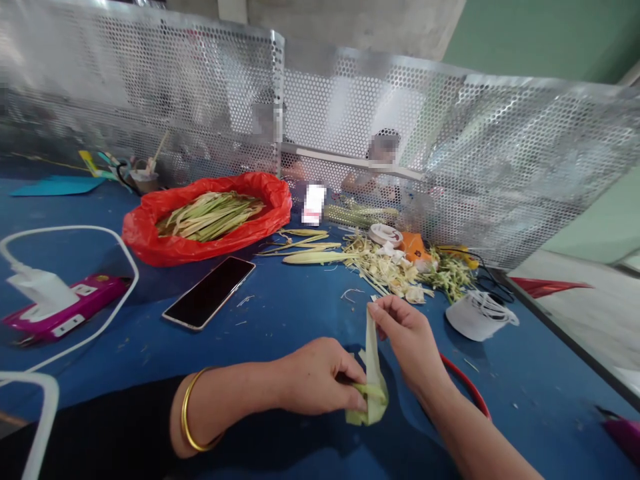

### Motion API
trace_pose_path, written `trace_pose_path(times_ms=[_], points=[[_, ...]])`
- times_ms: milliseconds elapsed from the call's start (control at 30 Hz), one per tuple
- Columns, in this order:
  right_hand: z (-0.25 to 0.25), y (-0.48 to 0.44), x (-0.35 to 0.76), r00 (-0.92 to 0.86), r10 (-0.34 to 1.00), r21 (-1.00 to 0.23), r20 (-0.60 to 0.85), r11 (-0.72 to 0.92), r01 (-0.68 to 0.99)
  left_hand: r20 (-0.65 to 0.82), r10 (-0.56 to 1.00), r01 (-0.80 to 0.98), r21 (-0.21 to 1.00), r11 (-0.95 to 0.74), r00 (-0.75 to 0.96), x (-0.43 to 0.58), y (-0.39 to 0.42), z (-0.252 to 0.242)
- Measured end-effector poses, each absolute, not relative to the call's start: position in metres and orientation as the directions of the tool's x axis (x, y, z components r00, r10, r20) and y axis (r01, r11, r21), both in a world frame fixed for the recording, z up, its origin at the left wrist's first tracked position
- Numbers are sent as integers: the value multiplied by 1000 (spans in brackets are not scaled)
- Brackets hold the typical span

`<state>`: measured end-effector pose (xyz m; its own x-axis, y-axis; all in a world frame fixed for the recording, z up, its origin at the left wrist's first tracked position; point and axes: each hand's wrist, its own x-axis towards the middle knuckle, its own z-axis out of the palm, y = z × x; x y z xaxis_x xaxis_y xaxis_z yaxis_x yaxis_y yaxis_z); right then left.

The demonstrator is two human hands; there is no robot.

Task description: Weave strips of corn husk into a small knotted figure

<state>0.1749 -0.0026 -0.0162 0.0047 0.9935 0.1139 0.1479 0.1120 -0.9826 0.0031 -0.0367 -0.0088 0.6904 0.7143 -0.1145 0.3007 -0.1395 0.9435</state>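
Observation:
My left hand [315, 377], with a gold bangle on its wrist, pinches the lower folded part of a pale green leaf piece [371, 373] just above the blue table [280, 313]. My right hand [407, 337] pinches the top end of the same leaf strip between thumb and fingers, holding it upright. Both hands are closed on the leaf near the table's front edge.
A red bag [150, 233] full of leaf strips lies at the back left, a black phone [209, 292] in front of it. A magenta power strip [65, 307] with a white charger sits left. Leaf scraps [385, 267] and a white thread roll [477, 315] lie right. A perforated metal screen [350, 113] closes the back.

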Motion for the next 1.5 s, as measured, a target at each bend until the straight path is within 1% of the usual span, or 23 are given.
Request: trace_pose_path(times_ms=[100, 267, 367, 567, 633, 700, 767, 800, 900, 967, 1100, 1333, 1500], points=[[-17, 2, 180, 112, 984, -987, 142, 132, 92, -151, 682, 282, 956, -84, 716, 2, -37, -9], [-17, 6, 183, 201, 969, -989, 145, 146, 13, -241, 633, 283, 958, 37, 735, 0, -32, -7], [-20, 9, 183, 206, 973, -992, 106, 116, -39, -288, 612, 280, 954, 112, 737, 0, -29, -6], [-28, 14, 186, 231, 973, -976, -12, 39, -212, -287, 627, 218, 958, 186, 724, -1, -28, -4], [-28, 15, 186, 206, 977, -973, -52, -3, -231, -298, 623, 199, 954, 225, 723, -1, -28, -4], [-26, 14, 185, 126, 986, -977, -107, -81, -195, -319, 645, 174, 944, 280, 695, 0, -27, -4], [-21, 11, 184, 14, 991, -987, -135, -133, -91, -321, 705, 106, 937, 332, 632, 0, -26, -4], [-18, 10, 183, -47, 991, -992, -123, -125, -20, -318, 744, 62, 934, 350, 587, 1, -24, -4], [-10, 4, 182, -234, 972, -984, -29, 14, 178, -318, 832, -44, 925, 377, 454, 0, -19, -4], [-8, 3, 182, -307, 951, -962, 26, 107, 251, -317, 853, -92, 918, 386, 414, -1, -15, -5], [-11, 3, 183, -277, 957, -934, 88, 176, 310, -324, 851, -158, 895, 417, 413, -4, -12, -8], [-18, -3, 176, -317, 922, -867, 221, 335, 370, -383, 837, -3, 909, 417, 391, -1, -19, -4], [-18, -5, 179, -274, 908, -797, 316, 411, 443, -393, 817, 20, 905, 425, 422, -2, -20, 0]])
